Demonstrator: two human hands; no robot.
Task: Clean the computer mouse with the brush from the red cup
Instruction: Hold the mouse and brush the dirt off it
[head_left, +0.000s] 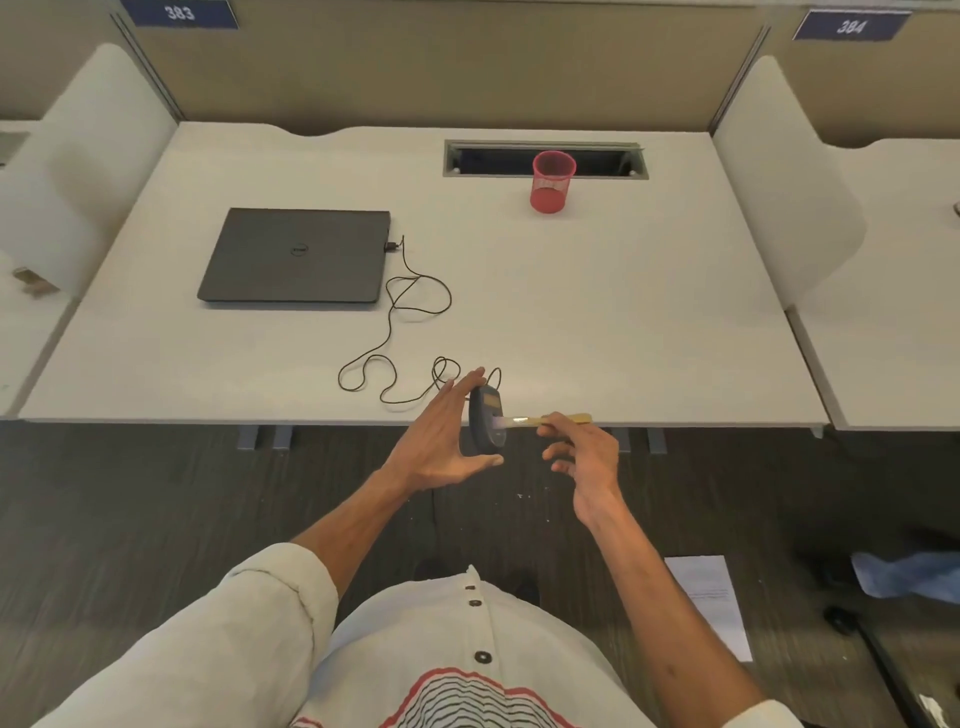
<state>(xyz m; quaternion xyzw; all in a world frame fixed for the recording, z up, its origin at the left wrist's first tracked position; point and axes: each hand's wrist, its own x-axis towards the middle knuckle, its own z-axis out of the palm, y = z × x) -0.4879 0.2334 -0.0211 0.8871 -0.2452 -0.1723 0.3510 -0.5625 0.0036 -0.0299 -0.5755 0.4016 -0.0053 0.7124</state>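
At the white counter's (597, 312) near edge, the left hand (441, 441) gripped a dark corded computer mouse (487, 421) upright while the right hand (582, 457) pinched a yellow-handled brush (545, 420), bristles touching it; the red mesh cup (552, 182) stood well apart.

A pale white desk (597, 312) fills the middle of the view, with a rectangular cable slot (545, 159) cut into it toward 12 o'clock and rounded white side dividers at 9 o'clock (88, 171) and 3 o'clock (779, 182). Behind it stands a tan fabric partition (441, 62) carrying blue number plates reading 383 at 11 o'clock (179, 12) and 384 at 1 o'clock (851, 26). Dark grey carpet (156, 499) covers the floor below, with a white paper sheet (711, 603) lying at 4 o'clock under soft, even light.
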